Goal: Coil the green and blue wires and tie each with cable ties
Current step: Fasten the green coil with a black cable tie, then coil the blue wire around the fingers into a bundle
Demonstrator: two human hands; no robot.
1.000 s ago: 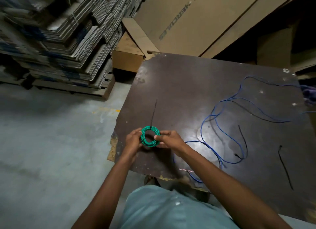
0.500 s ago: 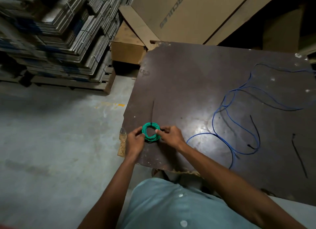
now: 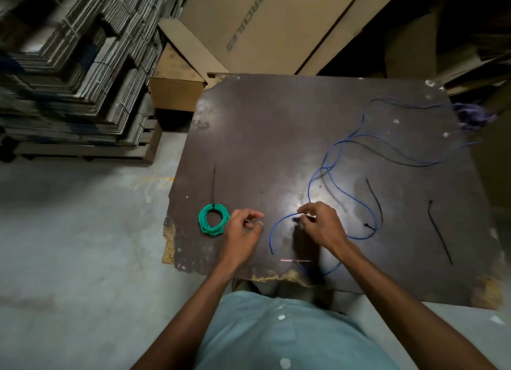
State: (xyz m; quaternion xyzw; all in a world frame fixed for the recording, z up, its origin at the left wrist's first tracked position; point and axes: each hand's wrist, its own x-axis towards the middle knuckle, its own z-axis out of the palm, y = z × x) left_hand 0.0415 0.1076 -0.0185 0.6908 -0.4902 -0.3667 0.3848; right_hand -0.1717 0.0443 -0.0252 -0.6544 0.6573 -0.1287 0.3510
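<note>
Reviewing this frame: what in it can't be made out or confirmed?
Head view, the only one:
- Blue wire: its far end runs off the table's right side into a blurred purple tangle.
- Cable tie on the green coil: too small to tell whether it is cinched.
- Left hand: curled fingers hide whether it holds anything.
- Right hand: its pinch on the blue wire is partly self-hidden.

My left hand [image 3: 243, 228] hung with its fingers loosely curled, holding nothing. My right hand [image 3: 320, 226] reached further forward, thumb and forefinger pinched together on the blue wire [image 3: 282, 221]. Both forearms were bare and stretched out ahead of me.
</note>
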